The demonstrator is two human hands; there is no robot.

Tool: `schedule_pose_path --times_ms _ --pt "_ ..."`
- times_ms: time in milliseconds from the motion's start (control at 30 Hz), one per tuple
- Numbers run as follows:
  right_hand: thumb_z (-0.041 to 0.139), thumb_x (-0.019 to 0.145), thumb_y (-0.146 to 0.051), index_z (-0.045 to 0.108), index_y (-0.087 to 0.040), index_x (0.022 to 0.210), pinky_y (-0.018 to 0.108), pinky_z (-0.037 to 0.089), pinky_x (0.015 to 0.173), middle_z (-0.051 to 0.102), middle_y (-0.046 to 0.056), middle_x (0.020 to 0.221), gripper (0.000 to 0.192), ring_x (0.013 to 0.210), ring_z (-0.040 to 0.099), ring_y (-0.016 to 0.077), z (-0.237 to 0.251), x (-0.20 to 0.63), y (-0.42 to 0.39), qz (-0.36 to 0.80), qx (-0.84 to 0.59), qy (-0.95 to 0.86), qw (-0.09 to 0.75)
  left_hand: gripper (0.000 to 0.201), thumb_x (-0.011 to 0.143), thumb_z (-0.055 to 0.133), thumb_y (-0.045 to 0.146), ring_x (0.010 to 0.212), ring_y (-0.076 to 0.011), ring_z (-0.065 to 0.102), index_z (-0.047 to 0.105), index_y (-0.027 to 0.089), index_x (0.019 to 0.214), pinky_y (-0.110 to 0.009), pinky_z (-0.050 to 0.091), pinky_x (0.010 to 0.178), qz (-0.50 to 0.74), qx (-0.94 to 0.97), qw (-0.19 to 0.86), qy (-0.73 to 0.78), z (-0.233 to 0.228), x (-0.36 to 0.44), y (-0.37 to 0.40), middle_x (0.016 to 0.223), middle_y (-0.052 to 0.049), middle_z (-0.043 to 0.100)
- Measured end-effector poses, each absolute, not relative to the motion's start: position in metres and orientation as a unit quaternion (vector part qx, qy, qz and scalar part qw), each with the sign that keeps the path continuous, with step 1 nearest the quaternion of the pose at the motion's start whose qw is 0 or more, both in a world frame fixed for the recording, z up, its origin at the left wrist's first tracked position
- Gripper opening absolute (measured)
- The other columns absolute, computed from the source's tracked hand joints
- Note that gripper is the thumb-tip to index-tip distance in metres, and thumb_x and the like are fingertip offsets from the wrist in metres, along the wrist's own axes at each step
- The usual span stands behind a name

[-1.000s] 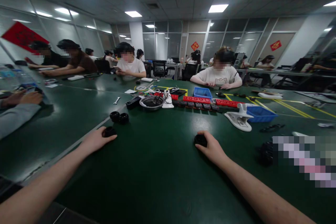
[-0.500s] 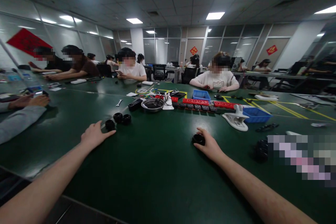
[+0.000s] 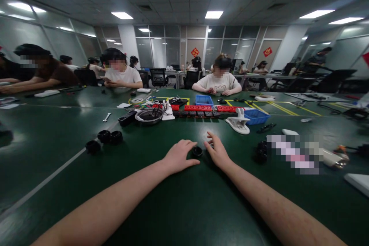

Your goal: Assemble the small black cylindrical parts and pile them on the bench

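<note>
Left hand [image 3: 179, 156] and right hand [image 3: 216, 152] flat on green table [image 3: 173, 200], fingers loosely spread, flanking small black ring [image 3: 197, 151]; ring touched from both sides, gripped by neither, likely steadied for pick-up. Three like rings [image 3: 105, 139] at ten o'clock. White clip [image 3: 238, 123], blue bin [image 3: 255, 116] at one o'clock. No legible writing.

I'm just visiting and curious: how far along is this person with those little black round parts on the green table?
Looks done: three small black round parts sit grouped on the green table to the left. In hand: the left hand and right hand flank one more black round part, fingertips by it. Possibly left: a dark cluster to the right, too unclear to identify.
</note>
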State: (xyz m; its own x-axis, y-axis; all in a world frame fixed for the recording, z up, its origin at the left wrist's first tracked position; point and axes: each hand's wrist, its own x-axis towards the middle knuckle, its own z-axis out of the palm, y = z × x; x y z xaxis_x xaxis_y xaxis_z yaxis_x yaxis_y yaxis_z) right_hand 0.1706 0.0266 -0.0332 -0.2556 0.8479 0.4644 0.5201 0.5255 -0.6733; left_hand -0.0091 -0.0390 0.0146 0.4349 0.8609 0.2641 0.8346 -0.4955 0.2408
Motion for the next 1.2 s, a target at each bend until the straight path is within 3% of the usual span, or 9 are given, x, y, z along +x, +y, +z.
schedule_pose_path --times_ms 200,400,600,767,1033,1200 --pt "0.042 0.079 -0.034 0.037 -0.017 0.117 0.035 0.043 0.076 0.048 0.009 0.102 0.042 0.080 0.050 0.0167 -0.029 0.172 0.023 0.193 -0.422 -0.787 0.406 0.040 0.066 0.058 0.041 0.090 -0.0200 0.051 0.055 0.023 0.101 -0.029 0.040 0.077 0.098 0.863 0.061 0.492 0.020 -0.004 -0.008 0.096 -0.003 0.058" --pt "0.043 0.079 -0.033 0.037 -0.017 0.115 0.033 0.043 0.075 0.049 0.008 0.100 0.040 0.078 0.050 0.0154 -0.026 0.169 0.023 0.227 -0.417 -0.803 0.359 0.044 0.059 0.060 0.048 0.089 -0.0228 0.054 0.057 0.028 0.097 -0.031 0.042 0.073 0.067 0.762 0.125 0.632 0.027 -0.115 -0.047 0.097 -0.002 0.059" --pt "0.046 0.076 -0.030 0.043 -0.019 0.110 0.032 0.043 0.070 0.051 0.006 0.094 0.036 0.077 0.050 0.0166 -0.024 0.167 0.023 0.221 -0.422 -0.815 0.329 0.044 0.048 0.062 0.052 0.082 -0.0271 0.057 0.062 0.026 0.084 -0.034 0.042 0.071 0.042 0.615 0.094 0.782 0.035 -0.222 -0.114 0.084 -0.001 0.064" --pt "0.046 0.075 -0.029 0.050 -0.017 0.099 0.032 0.043 0.067 0.051 0.006 0.087 0.027 0.074 0.051 0.0173 -0.022 0.165 0.023 0.203 -0.433 -0.817 0.321 0.058 0.056 0.052 0.059 0.089 -0.0229 0.054 0.050 0.027 0.105 -0.033 0.042 0.078 0.178 0.554 0.060 0.811 0.058 -0.283 -0.138 0.102 0.001 0.057" --pt "0.045 0.075 -0.029 0.053 -0.018 0.091 0.032 0.043 0.068 0.050 0.005 0.085 0.021 0.073 0.051 0.0177 -0.023 0.162 0.022 0.174 -0.437 -0.827 0.308 0.060 0.062 0.057 0.045 0.091 -0.0187 0.052 0.038 0.014 0.109 -0.031 0.042 0.080 0.421 0.447 0.118 0.781 0.037 -0.313 -0.122 0.106 -0.008 0.052" --pt "0.044 0.076 -0.030 0.053 -0.018 0.091 0.033 0.043 0.068 0.050 0.006 0.085 0.022 0.074 0.051 0.0180 -0.021 0.161 0.021 0.176 -0.436 -0.832 0.295 0.051 0.067 0.054 0.040 0.087 -0.0197 0.053 0.043 0.017 0.112 -0.032 0.043 0.077 0.354 0.465 0.070 0.808 0.030 -0.299 -0.112 0.104 -0.006 0.053"
